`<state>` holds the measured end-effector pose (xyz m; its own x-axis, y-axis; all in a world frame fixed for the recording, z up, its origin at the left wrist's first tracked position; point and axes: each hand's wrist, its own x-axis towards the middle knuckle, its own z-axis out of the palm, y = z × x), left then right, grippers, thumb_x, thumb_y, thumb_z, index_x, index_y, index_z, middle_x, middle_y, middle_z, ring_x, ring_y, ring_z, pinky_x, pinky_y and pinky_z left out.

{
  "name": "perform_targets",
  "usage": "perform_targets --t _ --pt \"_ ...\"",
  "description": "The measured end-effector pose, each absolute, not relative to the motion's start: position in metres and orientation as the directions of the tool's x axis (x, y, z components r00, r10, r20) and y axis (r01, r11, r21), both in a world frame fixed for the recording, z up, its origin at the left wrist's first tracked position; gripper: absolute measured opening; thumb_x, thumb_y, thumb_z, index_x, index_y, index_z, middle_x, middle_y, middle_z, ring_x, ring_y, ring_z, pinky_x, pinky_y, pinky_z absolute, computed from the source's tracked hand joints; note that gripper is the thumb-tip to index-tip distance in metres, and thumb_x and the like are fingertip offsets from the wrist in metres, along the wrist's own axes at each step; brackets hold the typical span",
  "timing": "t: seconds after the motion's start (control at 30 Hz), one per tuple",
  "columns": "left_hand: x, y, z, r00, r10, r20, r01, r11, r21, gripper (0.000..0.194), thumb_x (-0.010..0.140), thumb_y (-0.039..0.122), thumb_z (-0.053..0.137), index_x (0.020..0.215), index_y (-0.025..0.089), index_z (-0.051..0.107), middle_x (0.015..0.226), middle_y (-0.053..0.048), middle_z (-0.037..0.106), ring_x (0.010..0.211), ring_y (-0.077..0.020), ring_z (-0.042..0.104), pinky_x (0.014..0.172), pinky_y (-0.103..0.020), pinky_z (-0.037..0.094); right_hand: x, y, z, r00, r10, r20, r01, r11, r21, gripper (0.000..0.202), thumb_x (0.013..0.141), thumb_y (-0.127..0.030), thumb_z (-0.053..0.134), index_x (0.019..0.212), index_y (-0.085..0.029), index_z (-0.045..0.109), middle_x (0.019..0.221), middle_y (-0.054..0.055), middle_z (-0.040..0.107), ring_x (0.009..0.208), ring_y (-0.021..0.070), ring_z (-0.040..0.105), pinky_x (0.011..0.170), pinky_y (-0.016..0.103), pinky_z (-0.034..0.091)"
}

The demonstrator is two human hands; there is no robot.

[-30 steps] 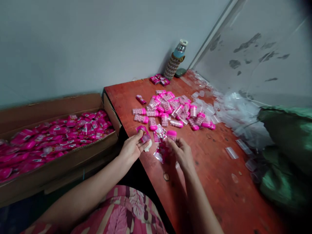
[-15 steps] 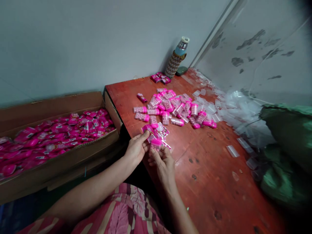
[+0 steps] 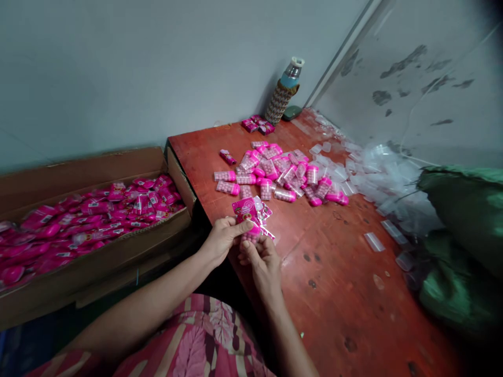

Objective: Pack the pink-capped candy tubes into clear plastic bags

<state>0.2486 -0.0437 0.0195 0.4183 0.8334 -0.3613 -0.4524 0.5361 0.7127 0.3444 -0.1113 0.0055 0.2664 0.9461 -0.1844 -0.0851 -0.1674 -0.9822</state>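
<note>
My left hand (image 3: 225,240) pinches a pink printed label (image 3: 244,208) between thumb and fingers, at the near-left edge of the table. Right beside it, my right hand (image 3: 264,256) is closed on a small clear candy bottle (image 3: 254,232) with a pink cap. The label lies against the cap, and my left thumb reaches over it. Fingers hide much of the bottle. Just beyond the hands is a small heap of shiny printed labels (image 3: 266,212). Farther back lies a pile of filled, pink-capped candy bottles (image 3: 271,168).
At left, a cardboard box (image 3: 118,248) holds many pink wrapped bottles. The red table (image 3: 334,272) also bears pink packets (image 3: 257,124), a flask in a woven cover (image 3: 281,99), and clear plastic containers (image 3: 373,173) at right. A green sack (image 3: 463,220) bulges over the right side.
My left hand has brought the label over to the right, onto the bottle's cap, and its printed face now shows upright. My right hand has stayed nearly in place with the bottle.
</note>
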Motion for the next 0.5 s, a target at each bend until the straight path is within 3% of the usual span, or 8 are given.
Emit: perform_targets --t 0.13,0.33,0.5 --pt "0.245 -0.042 0.018 0.421 0.827 -0.372 -0.413 0.540 0.733 0.025 0.061 0.030 0.073 0.060 0.009 0.059 0.052 0.000 0.057 0.044 -0.0087 0.052 0.045 -0.022 0.040 0.346 -0.112 0.007 0.268 0.946 -0.181 -0.099 -0.160 -0.982 0.019 0.076 -0.032 0.061 0.087 -0.019 0.053 0.072 -0.001 0.062 0.054 0.0097 0.057 0.048 0.021 0.048" --pt "0.238 -0.037 0.020 0.536 0.786 -0.309 -0.342 0.537 0.771 0.023 0.066 0.028 0.070 0.058 0.008 0.061 0.051 -0.003 0.059 0.042 -0.0101 0.052 0.043 -0.023 0.041 0.352 -0.110 0.008 0.057 0.965 -0.255 -0.304 -0.226 -0.925 0.020 0.076 -0.033 0.061 0.084 -0.017 0.054 0.065 0.000 0.062 0.043 0.0086 0.053 0.039 0.019 0.041" --pt "0.241 -0.036 0.020 0.473 0.814 -0.337 -0.368 0.530 0.764 0.022 0.063 0.027 0.072 0.058 0.009 0.061 0.053 -0.003 0.060 0.047 -0.0104 0.055 0.049 -0.023 0.044 0.350 -0.111 0.009 0.222 0.958 -0.184 -0.122 -0.160 -0.980 0.017 0.075 -0.031 0.063 0.085 -0.019 0.055 0.067 -0.002 0.061 0.049 0.0080 0.054 0.046 0.019 0.044"
